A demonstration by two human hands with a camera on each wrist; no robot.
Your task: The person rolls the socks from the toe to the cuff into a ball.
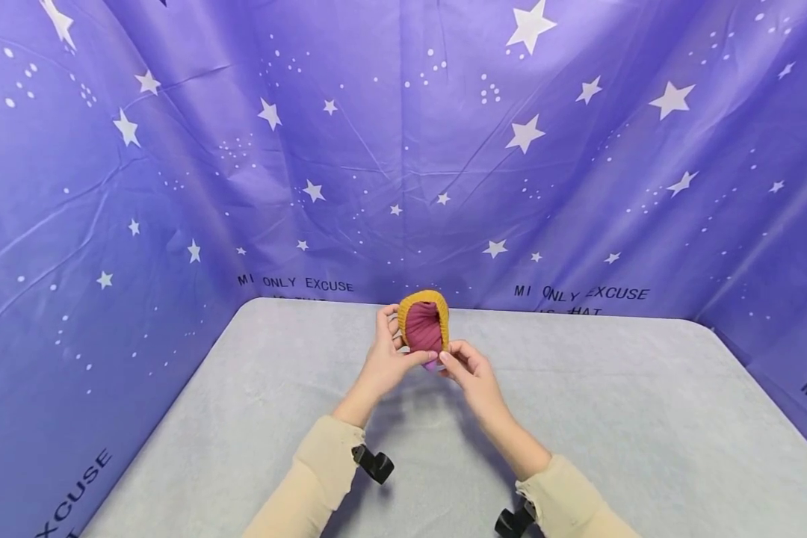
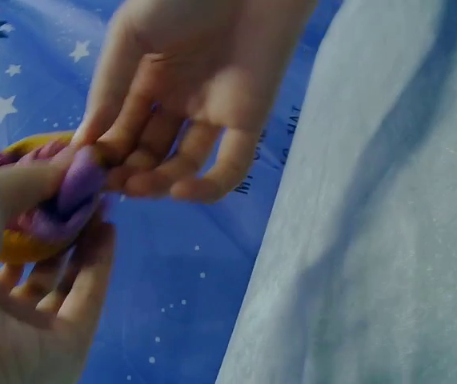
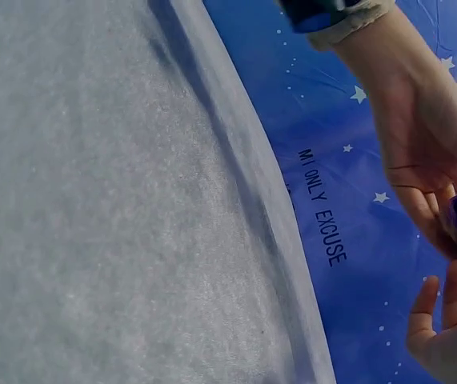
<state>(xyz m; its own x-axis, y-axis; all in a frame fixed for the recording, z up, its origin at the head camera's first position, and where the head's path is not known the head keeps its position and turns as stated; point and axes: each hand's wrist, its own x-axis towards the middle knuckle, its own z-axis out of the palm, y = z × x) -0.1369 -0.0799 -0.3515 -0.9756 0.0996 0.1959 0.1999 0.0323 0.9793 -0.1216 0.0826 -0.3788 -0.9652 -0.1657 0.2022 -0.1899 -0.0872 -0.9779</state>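
Observation:
Above the table, both hands hold a small ribbed, knitted-looking fabric bundle [image 1: 422, 334], mustard yellow around the outer edge, maroon-pink inside and purple at the lower end. My left hand [image 1: 385, 365] grips its left side, thumb across the front and fingers behind. At the lower right edge, my right hand [image 1: 474, 373] pinches the fabric between thumb and forefinger. The left wrist view shows the bundle's purple end [image 2: 80, 180] between the two hands. In the right wrist view the bundle is mostly cut off by the frame edge. Its exact kind cannot be told.
A light grey cloth-covered table [image 1: 276, 359] lies below the hands. Behind and beside it hangs a purple-blue curtain [image 1: 376, 149] with white stars and lettering. Each sleeve cuff carries a black wrist camera [image 1: 375, 465].

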